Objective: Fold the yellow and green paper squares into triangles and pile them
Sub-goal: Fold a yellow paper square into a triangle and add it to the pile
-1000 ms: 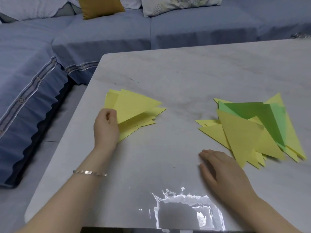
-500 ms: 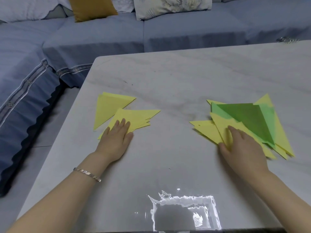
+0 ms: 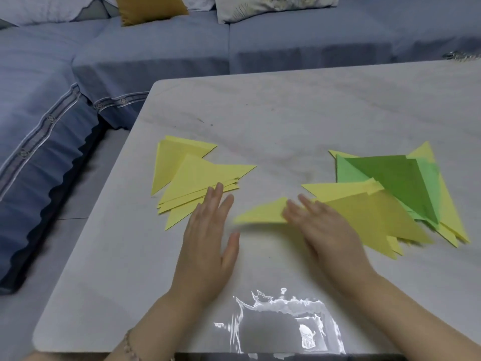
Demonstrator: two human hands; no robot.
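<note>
1. Head view: every sheet I can see on the counter [image 3: 286,113] is already a triangle. No flat square shows, so I judge the folding done or nearly so.
2. At 10 o'clock from my hands, the left pile [image 3: 197,178] is all yellow and loosely fanned. One triangle pokes out from under it toward 11 o'clock.
3. At 2 o'clock, the right pile [image 3: 400,178] mixes yellow and green, with corners sticking out every way.
4. My left hand [image 3: 208,238] lies flat with its fingers [image 3: 217,199] straight, grasping nothing. The tips overlap the near edge of the left pile.
5. My right hand [image 3: 322,230] is blurred. Its fingers look straight and pressed flat on a loose triangle [image 3: 263,214], yellow, lying between the piles with its tip toward 9 o'clock and its other end against the right pile. I can make out no pinch.
6. What is left, as I judge it: bring that loose triangle onto a pile, then square up the heaps, perhaps merging the two.
</note>
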